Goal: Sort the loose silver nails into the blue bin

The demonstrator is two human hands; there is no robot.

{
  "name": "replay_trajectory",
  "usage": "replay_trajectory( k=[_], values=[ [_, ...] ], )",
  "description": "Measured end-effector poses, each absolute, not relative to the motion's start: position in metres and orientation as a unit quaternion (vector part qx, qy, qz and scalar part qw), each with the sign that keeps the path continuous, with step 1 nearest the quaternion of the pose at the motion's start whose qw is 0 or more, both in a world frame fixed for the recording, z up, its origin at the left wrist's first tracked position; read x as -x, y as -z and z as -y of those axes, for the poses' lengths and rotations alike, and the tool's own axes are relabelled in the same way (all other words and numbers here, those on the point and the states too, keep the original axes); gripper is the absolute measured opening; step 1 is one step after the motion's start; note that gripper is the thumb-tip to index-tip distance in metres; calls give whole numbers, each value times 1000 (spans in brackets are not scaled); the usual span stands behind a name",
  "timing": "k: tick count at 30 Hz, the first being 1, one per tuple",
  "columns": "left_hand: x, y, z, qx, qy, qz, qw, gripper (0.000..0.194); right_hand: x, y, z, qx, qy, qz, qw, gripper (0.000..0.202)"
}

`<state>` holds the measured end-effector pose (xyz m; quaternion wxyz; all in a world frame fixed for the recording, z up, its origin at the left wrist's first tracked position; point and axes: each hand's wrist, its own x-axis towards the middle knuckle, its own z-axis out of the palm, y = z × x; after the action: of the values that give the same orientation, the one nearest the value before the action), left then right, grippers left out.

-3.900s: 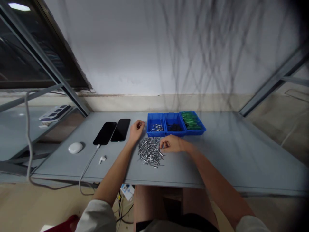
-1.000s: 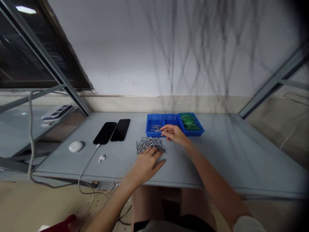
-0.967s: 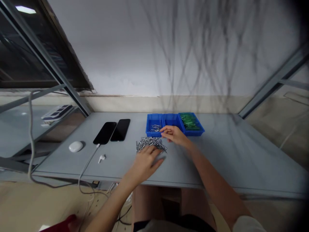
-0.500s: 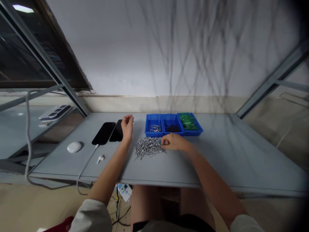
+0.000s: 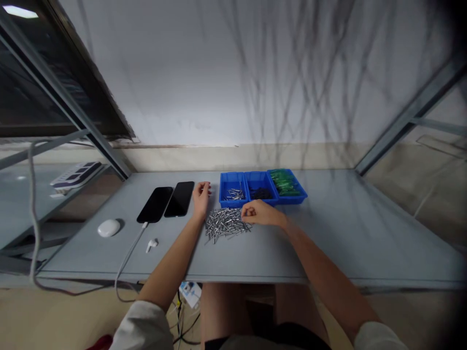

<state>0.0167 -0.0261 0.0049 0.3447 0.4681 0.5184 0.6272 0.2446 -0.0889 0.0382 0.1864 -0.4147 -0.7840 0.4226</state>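
A loose pile of thin silver metal pins (image 5: 226,224), like nails or rivets, lies on the grey table. My right hand (image 5: 260,213) is closed at the pile's right edge, thumb and fingers pressed together; anything in them is too small to make out. To the upper left of the pile, my left hand (image 5: 201,198) hovers or rests with curled fingers, and I cannot see what they hold. Behind the pile stand a blue bin with some silver pins (image 5: 234,194), a blue bin with small dark pieces (image 5: 261,193), and a blue bin with green pieces (image 5: 285,183).
Two dark phones lie left of my left hand, the nearer one (image 5: 179,199) and a cabled one (image 5: 155,205). A white earbud (image 5: 152,244) and a white rounded case (image 5: 108,228) are further left. The table (image 5: 350,233) extends right; a wall stands behind.
My left hand has moved down and right, off the phone towards the pile. My right hand stays at the pile's right edge, its fingers slightly more curled. The view has shifted a little.
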Motion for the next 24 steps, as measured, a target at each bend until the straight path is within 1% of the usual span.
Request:
replay_trajectory(
  k=[4, 8, 11, 14, 17, 24],
  values=[
    [-15, -7, 24, -451, -636, -521, 348, 26, -240, -41, 86, 405, -530, 676, 313, 21],
    [-14, -8, 23, -439, -638, -522, 357, 27, -236, -47, 83, 395, -584, 536, 464, 28],
    [-14, -9, 23, -435, -639, -522, 361, 26, -235, -51, 82, 383, -611, 450, 527, 35],
    [-14, -10, 23, -430, -637, -524, 366, 25, -234, -53, 82, 379, -616, 408, 558, 40],
    [-13, -10, 22, -427, -639, -521, 370, 25, -233, -53, 82, 381, -618, 389, 567, 42],
    [-13, -12, 24, -429, -635, -525, 369, 25, -233, -47, 83, 389, -608, 416, 553, 36]
  ],
)
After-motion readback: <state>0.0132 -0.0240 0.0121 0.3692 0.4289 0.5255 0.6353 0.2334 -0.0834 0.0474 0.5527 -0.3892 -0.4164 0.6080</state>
